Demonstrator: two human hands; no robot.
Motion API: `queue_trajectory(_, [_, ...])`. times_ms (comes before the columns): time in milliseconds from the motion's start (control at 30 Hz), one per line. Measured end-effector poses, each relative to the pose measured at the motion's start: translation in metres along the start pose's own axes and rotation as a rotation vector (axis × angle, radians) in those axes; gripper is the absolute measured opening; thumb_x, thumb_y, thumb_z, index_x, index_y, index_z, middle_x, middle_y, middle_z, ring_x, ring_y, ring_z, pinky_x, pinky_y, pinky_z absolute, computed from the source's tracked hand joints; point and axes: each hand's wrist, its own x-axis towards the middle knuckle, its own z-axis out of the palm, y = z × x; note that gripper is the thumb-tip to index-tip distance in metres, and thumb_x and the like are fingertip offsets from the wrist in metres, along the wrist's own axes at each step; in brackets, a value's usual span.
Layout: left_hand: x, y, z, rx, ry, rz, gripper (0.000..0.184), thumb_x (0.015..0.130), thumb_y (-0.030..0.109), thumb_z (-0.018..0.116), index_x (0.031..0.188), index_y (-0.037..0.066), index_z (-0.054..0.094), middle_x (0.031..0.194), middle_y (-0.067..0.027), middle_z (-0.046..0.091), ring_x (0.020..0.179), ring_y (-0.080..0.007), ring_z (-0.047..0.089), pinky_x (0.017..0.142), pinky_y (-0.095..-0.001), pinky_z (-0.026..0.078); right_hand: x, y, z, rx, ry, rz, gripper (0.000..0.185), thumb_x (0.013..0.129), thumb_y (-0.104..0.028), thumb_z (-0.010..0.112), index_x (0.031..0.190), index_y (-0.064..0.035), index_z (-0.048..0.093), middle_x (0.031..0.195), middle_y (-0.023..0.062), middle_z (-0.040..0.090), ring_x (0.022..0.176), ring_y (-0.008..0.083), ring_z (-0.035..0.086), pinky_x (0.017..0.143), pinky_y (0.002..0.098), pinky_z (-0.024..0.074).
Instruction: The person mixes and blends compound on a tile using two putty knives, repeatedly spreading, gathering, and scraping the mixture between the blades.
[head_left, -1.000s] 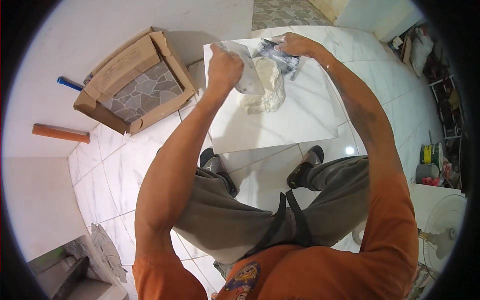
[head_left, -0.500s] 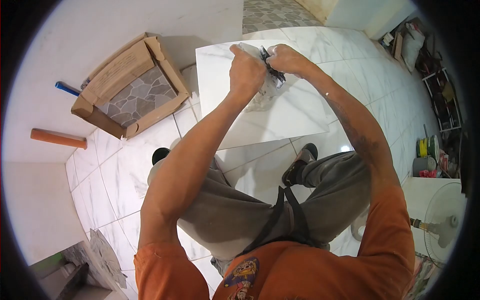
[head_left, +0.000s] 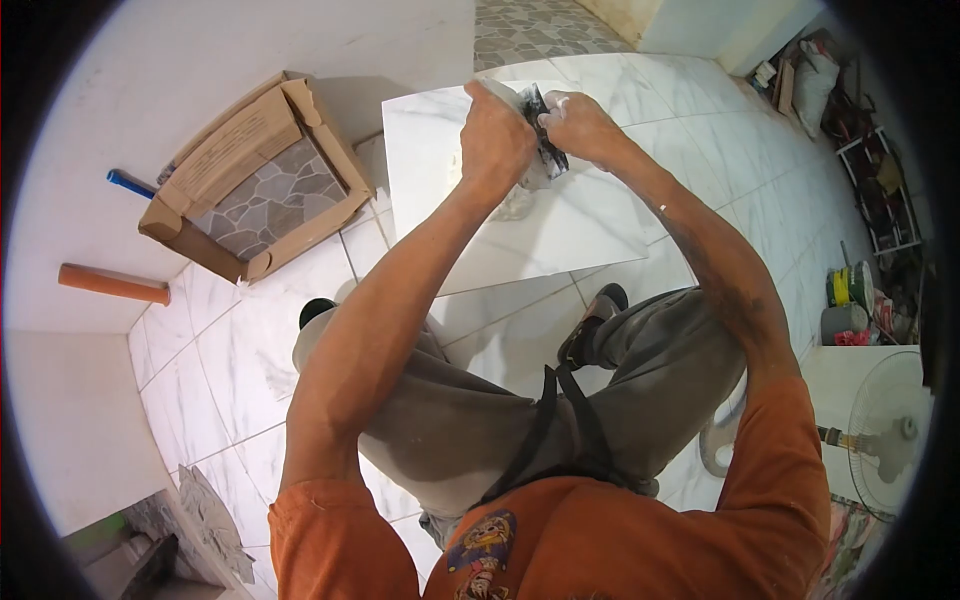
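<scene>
A large white marbled tile (head_left: 590,225) is tilted in front of my knees. Over it, my left hand (head_left: 497,135) is closed around a pale, whitish piece (head_left: 507,93) that looks like plastic, mostly covered by the fingers. My right hand (head_left: 580,128) pinches a flat black scraper-like piece (head_left: 545,135) smeared with white paste; its exact kind is unclear. The two hands are close together, with the black piece between them. Below the left hand, a greyish-white lump (head_left: 513,205) shows against the tile, partly hidden by the wrist.
An open cardboard box frame (head_left: 265,265) with a stone-patterned tile in it leans at the left. Nearby are a blue handle (head_left: 130,182) and an orange pipe (head_left: 115,283). A fan (head_left: 888,430) stands at right, below wire spools (head_left: 850,287). Marbled tiles (head_left: 225,355) cover the floor.
The view has shifted slightly, moving the scene a little left and up. Both hands keep their grips, and the black piece stands slightly more upright between them.
</scene>
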Motion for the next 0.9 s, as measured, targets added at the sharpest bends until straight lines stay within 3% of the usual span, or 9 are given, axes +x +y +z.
queue_trajectory(200, [0.003,0.005,-0.004,0.017,-0.027,-0.060,0.044,0.083,0.008,0.049,0.115,-0.016,0.030,0.092,-0.0371,0.060,0.087,-0.0502,0.061,0.081,-0.0522,0.048,-0.020,-0.006,-0.006,0.031,0.019,-0.022,0.031,0.086,-0.019,0.052,0.106,0.0032,0.061,0.098,0.0271,0.064,0.095,0.0414,0.061,0.085,0.0448,0.0474])
queue_trajectory(267, [0.005,0.009,-0.009,0.028,-0.067,-0.148,0.045,0.080,0.004,0.051,0.116,-0.014,0.031,0.100,-0.0351,0.059,0.095,-0.0482,0.060,0.086,-0.0502,0.048,-0.023,-0.006,-0.003,0.003,0.052,-0.041,0.030,0.086,-0.019,0.052,0.105,0.0028,0.060,0.098,0.0270,0.064,0.095,0.0416,0.061,0.085,0.0446,0.0473])
queue_trajectory(467, [0.006,0.007,-0.012,0.053,-0.095,-0.135,0.046,0.080,0.003,0.049,0.118,-0.016,0.030,0.101,-0.0356,0.059,0.097,-0.0486,0.060,0.087,-0.0497,0.047,-0.032,-0.013,-0.006,0.032,0.032,-0.053,0.027,0.088,-0.020,0.053,0.101,0.0027,0.060,0.097,0.0269,0.064,0.094,0.0418,0.061,0.083,0.0461,0.0469])
queue_trajectory(600, [0.007,0.003,-0.011,0.069,-0.114,-0.154,0.048,0.080,0.003,0.049,0.118,-0.016,0.029,0.100,-0.0358,0.059,0.096,-0.0485,0.060,0.086,-0.0498,0.048,-0.034,-0.010,-0.006,0.038,0.096,-0.143,0.025,0.090,-0.020,0.053,0.096,0.0035,0.056,0.093,0.0267,0.061,0.090,0.0431,0.058,0.079,0.0459,0.0444])
queue_trajectory(800, [0.010,-0.002,-0.011,0.106,-0.089,-0.137,0.048,0.082,0.006,0.048,0.119,-0.017,0.029,0.094,-0.0359,0.061,0.091,-0.0487,0.061,0.083,-0.0504,0.049,-0.031,0.000,-0.023,-0.080,0.101,-0.147,0.028,0.089,-0.021,0.054,0.103,0.0033,0.057,0.099,0.0260,0.062,0.093,0.0428,0.059,0.081,0.0440,0.0456])
queue_trajectory(900, [0.010,0.000,-0.021,0.106,-0.063,-0.064,0.047,0.084,0.008,0.048,0.119,-0.017,0.029,0.091,-0.0365,0.061,0.087,-0.0493,0.062,0.079,-0.0514,0.050,-0.020,0.016,-0.035,-0.100,0.180,-0.125,0.029,0.090,-0.019,0.056,0.106,0.0049,0.058,0.097,0.0228,0.065,0.088,0.0356,0.064,0.077,0.0406,0.0503])
